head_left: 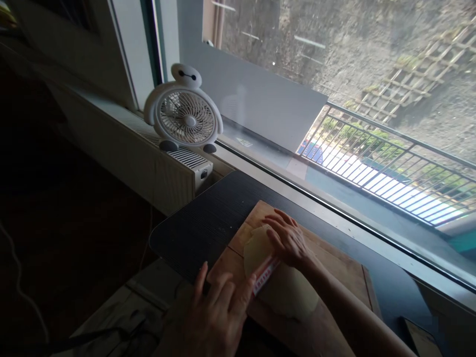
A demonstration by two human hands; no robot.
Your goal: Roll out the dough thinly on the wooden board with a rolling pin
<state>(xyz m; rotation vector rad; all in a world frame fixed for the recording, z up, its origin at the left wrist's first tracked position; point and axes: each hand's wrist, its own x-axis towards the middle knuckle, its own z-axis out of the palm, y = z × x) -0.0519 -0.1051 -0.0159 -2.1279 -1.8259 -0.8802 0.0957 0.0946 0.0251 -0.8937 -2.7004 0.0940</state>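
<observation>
Dough (293, 297) on board (334, 255), counter (204, 213) by window (256, 99).
Left hand (219, 312), right hand (290, 243): fingers splayed over what seems a roller (266, 276); fan (189, 120) beyond counter's far corner.

I watch through a camera on the wearer's head, which looks forward and down, at close range, on the wooden board (345, 270) toward five o'clock. Beyond the black table (201, 223), my view faces the window (320, 114) obliquely at one o'clock, taking in the Baymax-shaped fan (189, 121), farther off, between ten and eleven.
</observation>
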